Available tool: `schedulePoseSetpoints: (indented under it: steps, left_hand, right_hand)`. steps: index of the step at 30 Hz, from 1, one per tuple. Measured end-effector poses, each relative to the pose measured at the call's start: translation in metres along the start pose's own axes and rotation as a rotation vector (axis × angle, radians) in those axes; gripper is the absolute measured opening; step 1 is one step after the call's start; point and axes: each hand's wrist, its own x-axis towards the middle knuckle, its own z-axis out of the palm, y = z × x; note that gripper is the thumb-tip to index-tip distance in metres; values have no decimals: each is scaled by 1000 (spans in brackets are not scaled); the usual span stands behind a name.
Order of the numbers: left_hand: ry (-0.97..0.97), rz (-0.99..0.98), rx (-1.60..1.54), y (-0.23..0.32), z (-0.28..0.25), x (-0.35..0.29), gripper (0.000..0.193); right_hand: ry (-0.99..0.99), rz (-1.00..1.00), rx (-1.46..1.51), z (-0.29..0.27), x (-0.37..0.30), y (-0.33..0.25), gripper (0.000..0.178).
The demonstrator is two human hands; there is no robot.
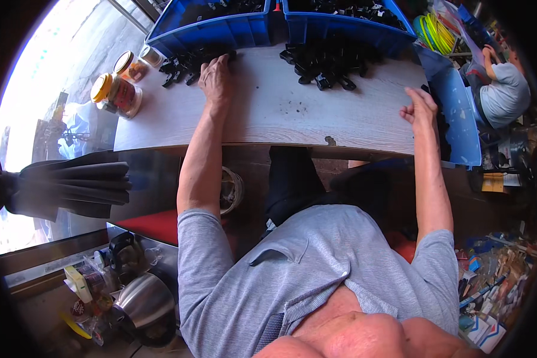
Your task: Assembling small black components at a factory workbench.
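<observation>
My left hand (216, 82) reaches to the far left of the table, its fingers bent and closed over a small black plastic part at the right end of a loose pile of black plastic parts (182, 68). Its fingertips partly hide that part. At the table's right edge is my right hand (422, 107), fingers loosely bent and apart, with nothing visible in them. Just beside it, a light-blue bin (464, 119) holds black parts, partly hidden by my wrist. A bigger pile of black plastic parts (328, 62) lies at the far middle-right of the table.
Two blue crates (212, 34) with black parts stand along the far edge of the white table (262, 113). Lidded jars (118, 95) stand at the left corner. Another person (504, 89) sits at far right, near a yellow hose coil (437, 34). A steel kettle (146, 298) sits lower left.
</observation>
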Motion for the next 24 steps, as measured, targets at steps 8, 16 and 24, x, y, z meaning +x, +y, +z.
schedulePoseSetpoints:
  steps: [8, 16, 24]
  left_hand:
    - [-170, 4, -193, 37, -24, -18, 25]
    - [-209, 134, -241, 95, -52, -43, 26]
    - [-140, 80, -423, 96, -46, -49, 19]
  right_hand:
    - [-375, 46, -369, 74, -51, -13, 64]
    - [-387, -107, -664, 101, -62, -17, 45]
    - [-393, -81, -502, 83, -59, -4, 34]
